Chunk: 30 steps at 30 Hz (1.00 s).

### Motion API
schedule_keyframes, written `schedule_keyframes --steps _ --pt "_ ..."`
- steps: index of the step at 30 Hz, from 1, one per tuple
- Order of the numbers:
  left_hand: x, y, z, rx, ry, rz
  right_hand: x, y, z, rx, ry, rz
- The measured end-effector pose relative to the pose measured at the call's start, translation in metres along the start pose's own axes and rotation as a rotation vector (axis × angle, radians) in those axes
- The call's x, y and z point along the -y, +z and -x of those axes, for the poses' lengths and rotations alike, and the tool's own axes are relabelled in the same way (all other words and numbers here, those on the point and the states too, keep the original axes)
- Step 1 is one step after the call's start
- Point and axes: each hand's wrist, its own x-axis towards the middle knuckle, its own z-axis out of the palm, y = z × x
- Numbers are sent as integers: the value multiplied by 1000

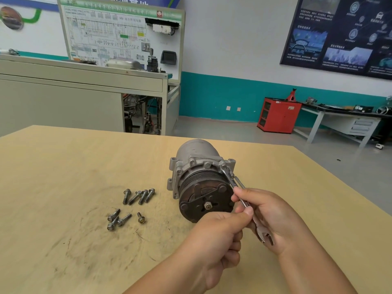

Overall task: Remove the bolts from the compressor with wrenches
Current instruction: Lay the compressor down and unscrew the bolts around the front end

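Left hand (214, 238) curled, thumb pressing the wrench (244, 200) shaft, right hand (273, 219) gripping the same wrench, its far end on a bolt atop the compressor (201, 179), mid-surface (63, 166), eight loose bolts (131, 206) lying left of it

Eight loose bolts (129, 205) (one compressor (201, 181)).

The right hand (273, 217) hides the wrench (244, 200) mid-shank. A second wrench (239, 181) behind shows only a sliver. Wall poster (343, 32) text is unreadable, its right side cropped.
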Motion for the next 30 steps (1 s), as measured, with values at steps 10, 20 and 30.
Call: schedule_keyframes --steps 10,20,30 --pt "-4 5 2 86 37 169 9 -1 -2 138 101 -128" --pt "-18 3 8 184 51 443 5 2 -3 402 250 -512" --pt "-22 -13 18 62 61 296 6 21 -2 190 15 -142"
